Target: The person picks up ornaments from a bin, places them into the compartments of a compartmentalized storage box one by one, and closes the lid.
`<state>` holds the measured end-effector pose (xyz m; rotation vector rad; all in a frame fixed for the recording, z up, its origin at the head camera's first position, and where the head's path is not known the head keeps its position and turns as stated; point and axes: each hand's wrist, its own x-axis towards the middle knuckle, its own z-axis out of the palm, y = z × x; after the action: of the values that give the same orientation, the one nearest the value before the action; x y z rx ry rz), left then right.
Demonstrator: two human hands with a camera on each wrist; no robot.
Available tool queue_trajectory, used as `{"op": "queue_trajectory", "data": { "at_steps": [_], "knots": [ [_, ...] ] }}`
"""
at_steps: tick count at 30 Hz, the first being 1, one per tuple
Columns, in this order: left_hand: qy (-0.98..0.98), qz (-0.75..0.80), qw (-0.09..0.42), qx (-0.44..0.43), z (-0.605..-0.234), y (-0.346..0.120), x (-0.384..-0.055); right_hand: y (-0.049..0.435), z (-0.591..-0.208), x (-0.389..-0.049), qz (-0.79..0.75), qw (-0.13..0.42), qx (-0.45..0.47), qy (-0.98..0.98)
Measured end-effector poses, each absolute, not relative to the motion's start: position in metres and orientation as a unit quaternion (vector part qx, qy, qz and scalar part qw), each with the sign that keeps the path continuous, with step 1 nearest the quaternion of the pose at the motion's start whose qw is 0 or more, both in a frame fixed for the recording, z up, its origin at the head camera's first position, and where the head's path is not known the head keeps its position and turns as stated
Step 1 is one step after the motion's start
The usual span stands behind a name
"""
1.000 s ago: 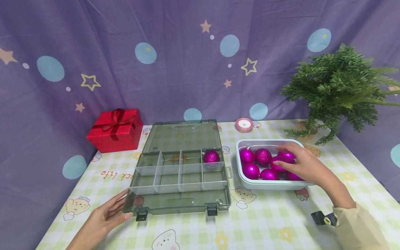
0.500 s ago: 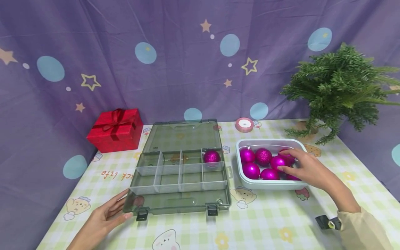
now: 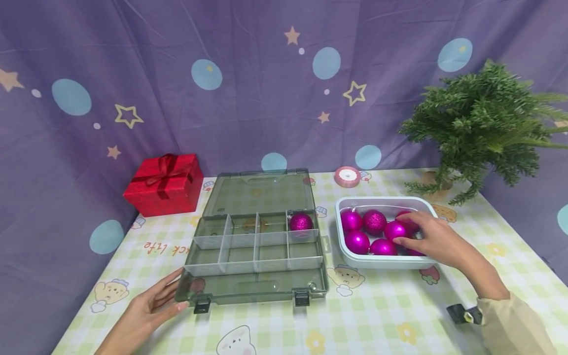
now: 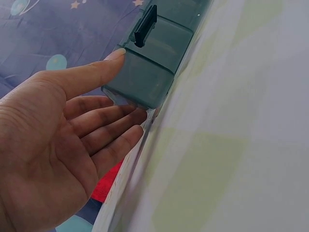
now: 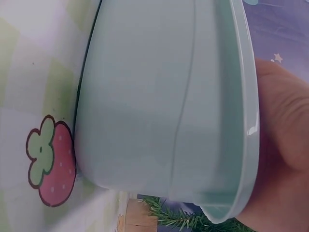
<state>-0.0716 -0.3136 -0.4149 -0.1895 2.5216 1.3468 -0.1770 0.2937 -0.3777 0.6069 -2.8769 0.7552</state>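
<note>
In the head view, a smoky green plastic case (image 3: 248, 295) lies with its lid raised, divided into compartments. One glittery magenta Christmas ball (image 3: 301, 224) occupies its back right compartment. My left hand (image 3: 148, 305) rests at the case's front left corner, fingers extended; the left wrist view shows the thumb (image 4: 108, 65) against the case's front. A pale mint tub (image 3: 377, 262) to the right holds several magenta Christmas balls (image 3: 374, 223). Inside its right end, my right hand (image 3: 437, 239) has thumb and fingers around a shiny ball (image 3: 395, 230). The tub wall hides those fingertips in the right wrist view.
A red gift box (image 3: 164, 185) with a bow stands at the back left. Behind the tub sit a pink ribbon spool (image 3: 347, 176) and a small artificial Christmas tree (image 3: 479, 123). A purple curtain (image 3: 248, 123) hangs along the table's rear edge.
My right hand has moved slightly and come lower into the tub, its thumb and fingers settling around a ball. My left hand stays at the case corner.
</note>
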Motion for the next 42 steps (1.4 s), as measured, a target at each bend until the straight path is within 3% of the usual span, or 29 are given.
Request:
{"op": "queue_trajectory", "data": {
  "at_steps": [32, 42],
  "knots": [
    [0.869, 0.473, 0.132, -0.057, -0.414, -0.314, -0.070, 0.290, -0.374, -0.179, 0.229, 0.085, 0.226, -0.943],
    [0.883, 0.460, 0.095, -0.026, -0.416, -0.311, -0.068, 0.281, -0.363, -0.180, 0.253, 0.090, 0.218, -0.938]
  ]
}}
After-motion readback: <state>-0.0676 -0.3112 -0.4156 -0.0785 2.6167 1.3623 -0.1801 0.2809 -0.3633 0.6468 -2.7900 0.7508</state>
